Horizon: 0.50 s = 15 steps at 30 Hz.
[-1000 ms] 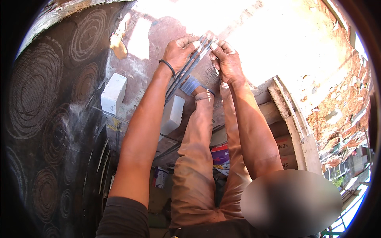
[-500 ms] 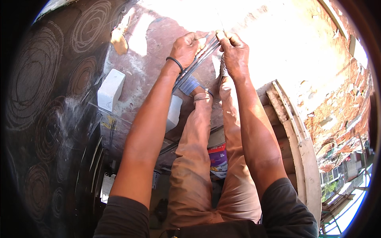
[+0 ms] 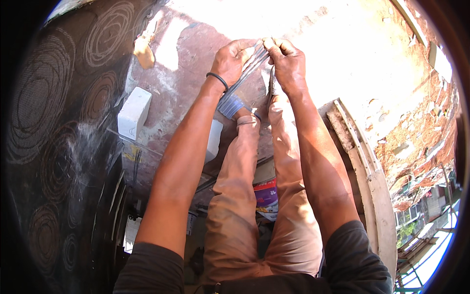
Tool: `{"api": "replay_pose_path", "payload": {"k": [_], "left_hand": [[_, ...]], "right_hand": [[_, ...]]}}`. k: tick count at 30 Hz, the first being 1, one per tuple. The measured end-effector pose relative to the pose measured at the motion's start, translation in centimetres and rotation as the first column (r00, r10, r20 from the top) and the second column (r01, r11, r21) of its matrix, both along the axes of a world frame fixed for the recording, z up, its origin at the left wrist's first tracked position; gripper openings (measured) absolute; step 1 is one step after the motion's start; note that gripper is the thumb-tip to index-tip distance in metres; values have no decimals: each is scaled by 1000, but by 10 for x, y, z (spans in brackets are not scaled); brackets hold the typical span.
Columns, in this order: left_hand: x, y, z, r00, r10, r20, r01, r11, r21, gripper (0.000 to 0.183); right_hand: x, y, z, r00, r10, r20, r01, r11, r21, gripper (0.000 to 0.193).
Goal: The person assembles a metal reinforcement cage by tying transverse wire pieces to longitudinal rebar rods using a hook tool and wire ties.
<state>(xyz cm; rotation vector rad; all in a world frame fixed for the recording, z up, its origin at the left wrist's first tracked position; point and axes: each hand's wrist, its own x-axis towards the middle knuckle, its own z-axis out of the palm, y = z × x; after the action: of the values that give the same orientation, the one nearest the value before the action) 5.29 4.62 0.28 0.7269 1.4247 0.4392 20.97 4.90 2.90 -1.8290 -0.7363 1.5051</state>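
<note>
A bundle of thin dark grey strands runs slantwise between my hands and down past my left wrist; whether they are wire or cord I cannot tell. My left hand is closed on the left side of the bundle, fingers curled. Pinched at the upper end of the strands, my right hand almost meets the left. Bright glare hides fine detail at the fingertips. Below the strands, beside my left ankle, is a bluish ribbed thing, partly covered by them.
A white block stands on the reddish floor at left, a second white block behind my left forearm. Dark patterned fabric covers the left. A curved pale wooden edge is at right, a colourful packet between my legs.
My hands stay on the strands with only a small shift. The strands between them look drawn closer together, and the view has moved slightly.
</note>
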Motion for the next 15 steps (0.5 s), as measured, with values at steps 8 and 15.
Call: {"api": "replay_pose_path", "payload": {"k": [8,15], "left_hand": [[6,4,11,1000,0,14,0,1000,-19,26],[-3,8,11,998,-59,-38,60,998,33,23]], "right_hand": [[4,2,-6,998,62,15,-62,998,25,16],[25,0,-5,977,-208,-44,205,977,-65,24]]}}
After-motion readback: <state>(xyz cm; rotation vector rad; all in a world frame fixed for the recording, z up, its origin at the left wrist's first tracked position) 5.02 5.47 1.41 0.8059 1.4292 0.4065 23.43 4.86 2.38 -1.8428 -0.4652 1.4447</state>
